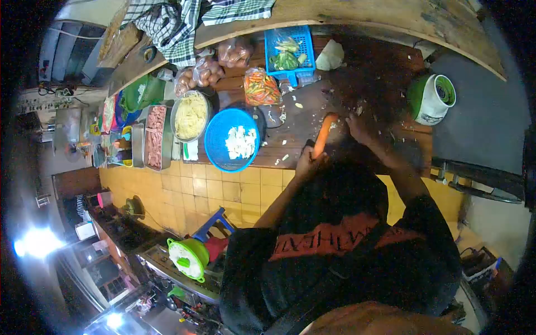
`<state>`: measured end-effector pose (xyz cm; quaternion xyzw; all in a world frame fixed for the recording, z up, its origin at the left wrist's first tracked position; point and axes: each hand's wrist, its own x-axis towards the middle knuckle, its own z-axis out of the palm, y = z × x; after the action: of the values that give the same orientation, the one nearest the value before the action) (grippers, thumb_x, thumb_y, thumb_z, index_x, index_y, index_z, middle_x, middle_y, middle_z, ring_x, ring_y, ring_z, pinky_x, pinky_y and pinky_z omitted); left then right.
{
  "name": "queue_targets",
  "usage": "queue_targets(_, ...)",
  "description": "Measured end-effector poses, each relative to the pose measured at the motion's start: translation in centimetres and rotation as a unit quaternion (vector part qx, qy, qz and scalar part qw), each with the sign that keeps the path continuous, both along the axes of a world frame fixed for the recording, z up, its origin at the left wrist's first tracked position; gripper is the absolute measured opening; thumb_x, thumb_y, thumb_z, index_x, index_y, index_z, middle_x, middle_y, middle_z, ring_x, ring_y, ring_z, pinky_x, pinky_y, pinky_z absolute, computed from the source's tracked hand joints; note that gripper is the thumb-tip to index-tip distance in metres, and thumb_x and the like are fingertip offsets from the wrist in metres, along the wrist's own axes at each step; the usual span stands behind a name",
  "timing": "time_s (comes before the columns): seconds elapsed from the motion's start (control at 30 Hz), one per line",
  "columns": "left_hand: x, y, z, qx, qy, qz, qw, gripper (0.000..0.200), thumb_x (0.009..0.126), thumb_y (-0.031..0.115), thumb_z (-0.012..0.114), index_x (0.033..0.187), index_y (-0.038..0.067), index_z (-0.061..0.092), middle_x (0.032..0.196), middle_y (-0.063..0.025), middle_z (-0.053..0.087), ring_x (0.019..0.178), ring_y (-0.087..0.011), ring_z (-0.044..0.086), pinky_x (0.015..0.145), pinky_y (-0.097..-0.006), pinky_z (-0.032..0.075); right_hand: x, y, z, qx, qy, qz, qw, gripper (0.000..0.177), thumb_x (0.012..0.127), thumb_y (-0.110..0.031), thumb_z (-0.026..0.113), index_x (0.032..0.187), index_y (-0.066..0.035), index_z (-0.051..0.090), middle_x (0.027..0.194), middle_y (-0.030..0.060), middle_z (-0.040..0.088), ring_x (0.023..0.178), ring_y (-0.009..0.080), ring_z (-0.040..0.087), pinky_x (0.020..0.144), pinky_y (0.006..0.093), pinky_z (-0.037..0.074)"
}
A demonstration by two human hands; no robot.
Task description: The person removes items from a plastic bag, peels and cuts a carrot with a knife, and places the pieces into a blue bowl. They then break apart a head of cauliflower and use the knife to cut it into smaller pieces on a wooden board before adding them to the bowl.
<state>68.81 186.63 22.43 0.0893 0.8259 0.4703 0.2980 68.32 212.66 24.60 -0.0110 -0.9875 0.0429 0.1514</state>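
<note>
- Centrally, as I watch from afar, the left hand (pixel 309 163) is wrapped around the lower end of an orange carrot (pixel 324 133), fingers closed tight on it.
- The carrot stands tilted over the wooden table (pixel 312 109), just right of the frame's centre.
- The right hand (pixel 359 128) sits just beside the carrot's upper end; I cannot tell whether its fingers are closed or spread.
- Left of the hands, a blue bowl (pixel 215 148) holds white chopped pieces (pixel 241 142).
- Toward the top of the frame lie a bag of chillies (pixel 261 88) and a blue crate (pixel 304 42) of greens.
- At upper right stands a green-and-white bucket (pixel 431 100).
</note>
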Motion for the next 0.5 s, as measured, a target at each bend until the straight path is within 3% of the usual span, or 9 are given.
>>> queue_targets(0.03,0.1,-0.4,-2.3,0.054,-0.092,0.018,0.994,0.039,0.088,0.043,0.059,0.101,0.006,0.053,0.087,-0.0080,0.063,0.073,-0.0244,0.062,0.066,-0.0359,0.049,0.1,-1.8,2.3,-0.297,-0.152,-0.055,0.941,0.031,0.088,-0.026,0.056,0.107,-0.003,0.054,0.088,0.0178,0.062,0.078,0.0342,0.059,0.074,0.0397,0.049)
queue_targets(0.17,-0.6,-1.0,-8.8,0.251,-0.292,0.121,0.915,0.051,0.089,0.055,0.050,0.096,0.006,0.056,0.086,-0.0043,0.062,0.073,-0.0179,0.059,0.064,-0.0290,0.048,2.4,-5.4,2.1,-0.283,-0.001,0.114,0.952,0.026,0.090,-0.025,0.052,0.104,-0.003,0.052,0.079,0.0272,0.059,0.079,0.0413,0.060,0.061,0.0509,0.044)
queue_targets(0.23,-0.3,-1.6,-9.1,0.208,-0.151,0.043,0.965,0.060,0.089,0.063,0.042,0.097,0.006,0.056,0.084,-0.0048,0.061,0.073,-0.0174,0.058,0.065,-0.0266,0.047,2.8,-6.6,3.3,-0.343,-0.291,0.042,0.892,0.025,0.090,-0.025,0.051,0.098,-0.001,0.054,0.073,0.0281,0.057,0.072,0.0418,0.059,0.057,0.0496,0.044)
queue_targets(0.27,-0.5,-1.4,-7.0,0.207,-0.149,0.042,0.966,0.060,0.089,0.063,0.042,0.097,0.006,0.056,0.084,-0.0048,0.061,0.073,-0.0174,0.058,0.065,-0.0266,0.047,2.7,-6.3,0.8,-0.313,-0.311,0.030,0.897,0.020,0.088,-0.018,0.052,0.096,-0.001,0.054,0.074,0.0257,0.059,0.068,0.0400,0.060,0.054,0.0479,0.044)
queue_targets(0.3,-0.7,-0.9,-2.5,0.247,-0.307,0.084,0.915,0.061,0.089,0.064,0.040,0.099,0.006,0.056,0.082,-0.0037,0.060,0.071,-0.0157,0.056,0.064,-0.0254,0.046,2.3,-5.7,-0.6,-0.314,-0.311,0.030,0.897,0.020,0.088,-0.018,0.052,0.096,-0.001,0.054,0.074,0.0257,0.059,0.068,0.0400,0.060,0.054,0.0479,0.044)
queue_targets(0.33,-0.9,-0.6,0.1,0.279,-0.455,0.124,0.836,0.062,0.089,0.065,0.038,0.100,0.007,0.055,0.080,-0.0026,0.059,0.069,-0.0140,0.054,0.062,-0.0242,0.044,1.8,-4.9,-1.7,-0.317,-0.215,0.031,0.923,0.018,0.086,-0.015,0.053,0.096,0.000,0.054,0.074,0.0239,0.060,0.066,0.0387,0.060,0.054,0.0475,0.044)
queue_targets(0.37,-1.0,-0.9,-0.4,0.278,-0.456,0.124,0.836,0.062,0.089,0.065,0.038,0.100,0.007,0.055,0.080,-0.0026,0.059,0.069,-0.0140,0.054,0.062,-0.0242,0.044,1.1,-4.5,-1.4,-0.316,-0.118,0.031,0.941,0.016,0.084,-0.011,0.054,0.095,0.000,0.054,0.074,0.0220,0.060,0.064,0.0374,0.060,0.054,0.0471,0.045)
queue_targets(0.43,-1.4,-1.1,-1.3,0.372,-0.460,0.078,0.802,0.064,0.088,0.067,0.036,0.103,0.008,0.054,0.074,0.0000,0.055,0.062,-0.0110,0.050,0.054,-0.0233,0.039,-0.5,-5.5,1.0,-0.457,-0.066,-0.068,0.884,0.016,0.081,-0.007,0.055,0.095,0.001,0.055,0.075,0.0201,0.060,0.064,0.0349,0.060,0.054,0.0459,0.045)
queue_targets(0.5,-1.4,-0.9,0.2,0.379,-0.462,0.080,0.797,0.065,0.087,0.069,0.035,0.103,0.008,0.053,0.071,0.0017,0.051,0.059,-0.0091,0.046,0.051,-0.0228,0.034,-0.8,-5.5,6.7,-0.247,-0.150,-0.054,0.956,0.020,0.082,-0.012,0.058,0.095,0.002,0.057,0.075,0.0202,0.059,0.068,0.0347,0.059,0.058,0.0447,0.045)
